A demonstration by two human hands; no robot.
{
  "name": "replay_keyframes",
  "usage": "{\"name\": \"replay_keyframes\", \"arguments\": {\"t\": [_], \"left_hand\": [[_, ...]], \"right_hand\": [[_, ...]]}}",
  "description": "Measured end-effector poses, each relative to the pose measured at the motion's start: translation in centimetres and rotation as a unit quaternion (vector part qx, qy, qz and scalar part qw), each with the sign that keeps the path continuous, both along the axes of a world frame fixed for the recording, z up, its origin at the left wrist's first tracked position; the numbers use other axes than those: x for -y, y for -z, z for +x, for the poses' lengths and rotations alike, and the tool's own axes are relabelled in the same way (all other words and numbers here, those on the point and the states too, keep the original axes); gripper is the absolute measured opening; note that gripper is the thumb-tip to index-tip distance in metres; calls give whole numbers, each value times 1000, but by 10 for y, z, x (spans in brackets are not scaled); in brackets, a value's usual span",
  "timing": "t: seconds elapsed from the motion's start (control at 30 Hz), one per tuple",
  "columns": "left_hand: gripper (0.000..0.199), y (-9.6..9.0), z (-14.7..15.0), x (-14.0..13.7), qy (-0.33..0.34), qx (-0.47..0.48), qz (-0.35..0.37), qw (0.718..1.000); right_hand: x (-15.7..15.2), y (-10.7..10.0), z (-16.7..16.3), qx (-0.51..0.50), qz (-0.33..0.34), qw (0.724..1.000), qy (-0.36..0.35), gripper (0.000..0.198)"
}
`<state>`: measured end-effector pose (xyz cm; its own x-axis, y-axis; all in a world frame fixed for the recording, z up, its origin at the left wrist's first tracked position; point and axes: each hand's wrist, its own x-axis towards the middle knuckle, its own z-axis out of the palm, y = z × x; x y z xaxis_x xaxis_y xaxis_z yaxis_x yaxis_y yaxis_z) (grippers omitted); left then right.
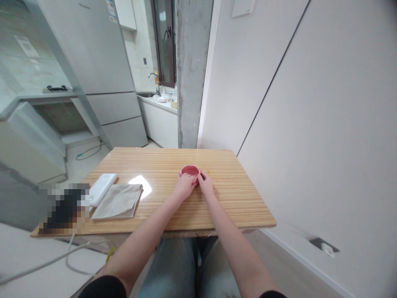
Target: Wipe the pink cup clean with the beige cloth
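A small pink bowl (190,169) with a wavy rim stands on the wooden table, ahead of my body. Over its near side lies my left hand (185,185), fingers curled at the rim and partly inside. My right hand (206,183) pinches the bowl's right edge between thumb and fingers. Both hands hide the front wall of the bowl, and whatever may lie inside it cannot be made out.
The wood-grain table (161,159) has a folded grey cloth (119,200) on its left part. Beside it are a white flat case (104,188) and a blurred-out dark thing (66,209). A white wall (297,136) rises on the right.
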<state>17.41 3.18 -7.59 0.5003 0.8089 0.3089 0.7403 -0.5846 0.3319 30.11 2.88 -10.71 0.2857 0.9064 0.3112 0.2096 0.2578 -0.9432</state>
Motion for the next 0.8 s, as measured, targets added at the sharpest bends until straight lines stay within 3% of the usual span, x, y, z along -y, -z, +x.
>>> {"name": "replay_keyframes", "arguments": {"t": [0.13,0.23,0.27,0.33,0.43,0.53,0.67,0.73,0.8], "left_hand": [[25,-7,-4,2,39,31,2,999],[37,-16,-42,10,31,100,15,994],[41,-18,-65,15,-2,119,22,993],[46,-19,-120,28,-144,140,53,978],[40,-17,-199,53,-373,12,51,927],[40,-15,-241,70,-445,-118,10,888],[62,-19,-240,72,-404,-153,-47,901],[74,-22,-228,67,-388,-136,-127,903],[71,-26,-212,63,-359,-108,-205,904]], "right_hand": [[1,-1,0,9,-13,1000,12,35],[2,-1,0,15,-21,1000,14,35],[2,-1,0,13,-22,1000,12,35],[1,-1,0,9,-21,1000,9,34],[0,0,0,9,-12,1000,4,33],[-3,5,0,6,-14,1000,16,33],[-6,12,2,-12,-16,1000,12,37],[-5,10,5,-13,-2,999,30,39],[1,2,4,22,32,996,75,38]]}}
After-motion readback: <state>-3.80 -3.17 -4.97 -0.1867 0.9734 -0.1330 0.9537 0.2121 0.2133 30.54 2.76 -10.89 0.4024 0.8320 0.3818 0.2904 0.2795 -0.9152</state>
